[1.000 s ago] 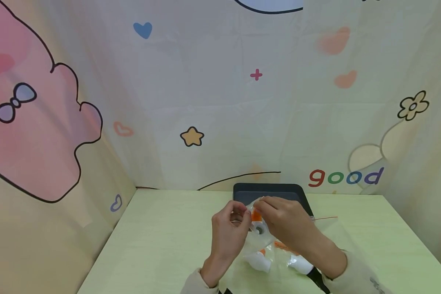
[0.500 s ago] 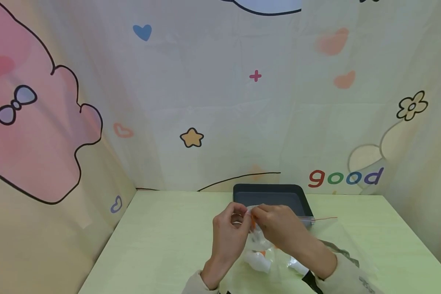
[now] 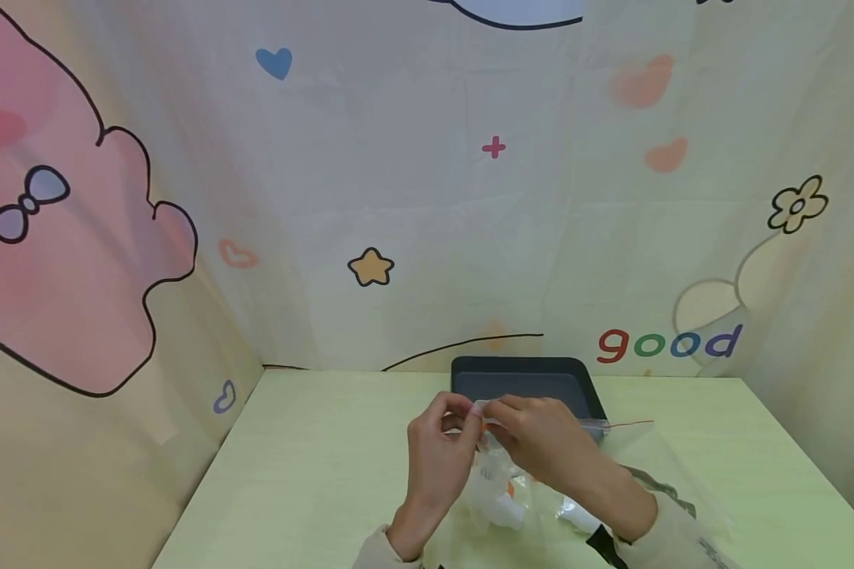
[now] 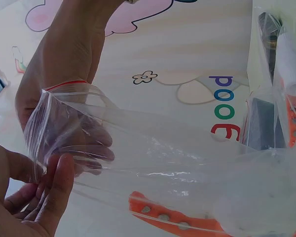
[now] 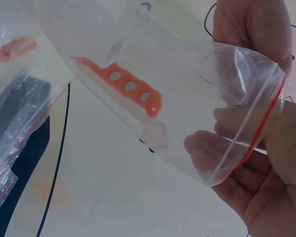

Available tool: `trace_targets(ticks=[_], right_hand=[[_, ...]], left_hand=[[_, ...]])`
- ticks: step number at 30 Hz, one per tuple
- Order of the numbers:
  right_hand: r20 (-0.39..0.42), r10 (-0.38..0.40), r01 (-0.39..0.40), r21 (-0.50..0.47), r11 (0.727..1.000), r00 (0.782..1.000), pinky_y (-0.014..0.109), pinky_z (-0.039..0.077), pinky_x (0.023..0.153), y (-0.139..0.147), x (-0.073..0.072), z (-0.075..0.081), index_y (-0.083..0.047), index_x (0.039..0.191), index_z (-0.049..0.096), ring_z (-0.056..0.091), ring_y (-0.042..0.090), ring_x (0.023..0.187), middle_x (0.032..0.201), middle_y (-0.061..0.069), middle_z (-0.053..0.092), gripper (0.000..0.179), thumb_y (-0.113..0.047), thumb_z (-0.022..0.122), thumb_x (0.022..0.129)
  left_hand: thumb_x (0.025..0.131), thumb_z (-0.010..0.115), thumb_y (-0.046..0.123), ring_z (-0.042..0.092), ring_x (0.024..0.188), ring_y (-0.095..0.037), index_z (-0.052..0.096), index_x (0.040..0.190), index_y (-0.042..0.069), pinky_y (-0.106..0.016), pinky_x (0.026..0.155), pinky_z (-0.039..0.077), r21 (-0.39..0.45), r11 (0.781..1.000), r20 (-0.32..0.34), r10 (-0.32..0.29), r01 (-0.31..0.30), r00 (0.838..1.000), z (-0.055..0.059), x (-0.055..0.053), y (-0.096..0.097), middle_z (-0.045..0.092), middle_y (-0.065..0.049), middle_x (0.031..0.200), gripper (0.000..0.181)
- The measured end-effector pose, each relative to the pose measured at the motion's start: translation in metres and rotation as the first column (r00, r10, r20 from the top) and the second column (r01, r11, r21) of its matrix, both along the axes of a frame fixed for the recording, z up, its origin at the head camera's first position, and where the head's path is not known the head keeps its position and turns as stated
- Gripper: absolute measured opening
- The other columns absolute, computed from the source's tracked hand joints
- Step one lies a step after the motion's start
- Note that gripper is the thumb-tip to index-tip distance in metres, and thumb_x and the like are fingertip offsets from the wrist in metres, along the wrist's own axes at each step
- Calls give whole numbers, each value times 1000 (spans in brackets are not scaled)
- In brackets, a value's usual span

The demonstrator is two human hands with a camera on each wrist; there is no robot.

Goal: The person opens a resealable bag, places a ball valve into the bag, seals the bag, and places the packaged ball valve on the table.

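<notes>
A clear zip bag with a red line along its seal hangs between my hands above the table. Inside it lie an orange piece with a row of round holes and a whitish rounded thing, blurred by the film. My left hand pinches the seal edge with thumb and fingers. From the other side my right hand grips the same edge; in the left wrist view its fingers show through the film. The whitish part overlaps another bagged white-and-orange thing below it.
Behind the hands stands a dark tray at the table's far edge. A large clear bag with a red seal line lies to the right. Another bagged white item sits under my right forearm. A printed curtain closes off the back.
The orange piece, at first visible between my fingers, has sunk with the bag, which hangs lower. My right hand has shifted slightly left and down; my left hand stays nearly in place.
</notes>
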State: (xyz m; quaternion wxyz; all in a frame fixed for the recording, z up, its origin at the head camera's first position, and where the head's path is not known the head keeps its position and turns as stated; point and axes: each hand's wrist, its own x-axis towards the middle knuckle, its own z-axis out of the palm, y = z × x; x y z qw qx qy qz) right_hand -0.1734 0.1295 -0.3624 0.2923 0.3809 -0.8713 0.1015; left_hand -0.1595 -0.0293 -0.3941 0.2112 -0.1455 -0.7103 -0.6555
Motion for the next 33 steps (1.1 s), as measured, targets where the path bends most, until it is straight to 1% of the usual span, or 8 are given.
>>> trace_targets(ticks=[5,9,13,17,22,24,27,33], right_hand=[[-65,33,-37,-63,997,997,16,43,52,4,6,7,-16,85,69,54,2,57,74,-8,65,18,-12,83,75],[-131,11,-29,-136,990,991,15,43,52,10,14,11,-16,80,69,52,1,58,71,-10,62,14,-12,81,75],[-177,-8,-33,-232,972,984,15,42,50,13,22,9,-18,74,66,53,1,57,68,-12,62,11,-14,76,75],[-149,-27,-19,-300,954,988,11,37,49,13,32,2,-22,70,64,47,-3,55,64,-14,58,14,-19,77,75],[-58,-104,83,-286,955,993,10,37,51,8,37,-10,-23,73,67,46,-5,57,64,-16,59,17,-29,83,72],[-35,-135,121,-268,956,990,10,37,51,5,37,-15,-24,74,67,48,-5,58,65,-17,59,18,-32,83,72],[-21,-151,140,-261,955,988,10,37,52,1,35,-20,-25,73,65,50,-6,58,64,-18,57,18,-29,83,73],[-41,-142,124,-292,948,989,11,38,51,-1,31,-22,-21,77,69,50,-5,58,65,-15,61,13,-16,81,75]], left_hand=[[93,65,8,67,58,-15,64,91,3,-23,51,55,24,1000,6,17,-17,1000,1,0,-1,66,-8,81,5],[94,64,9,67,55,-14,63,90,5,-23,49,54,70,997,15,27,-28,1000,1,-1,-2,65,-10,81,5],[94,65,10,68,57,-14,63,91,7,-25,52,54,108,992,8,61,-62,998,0,-3,-4,65,-10,82,4],[95,64,11,69,61,-13,62,93,7,-30,58,58,126,987,-6,103,-102,995,1,-3,-6,65,-9,83,5],[96,63,14,71,66,-15,60,96,6,-33,57,58,154,980,5,126,-125,992,2,-4,-9,64,-10,85,9],[96,63,14,71,67,-16,60,96,6,-30,57,58,169,978,10,121,-121,993,2,-3,-9,63,-11,87,9],[96,63,13,72,68,-17,60,96,5,-28,60,58,192,976,15,102,-103,995,2,-2,-9,62,-13,87,9],[95,63,9,72,70,-18,60,95,2,-32,67,61,213,975,12,66,-67,998,0,-3,-9,62,-16,86,8]])
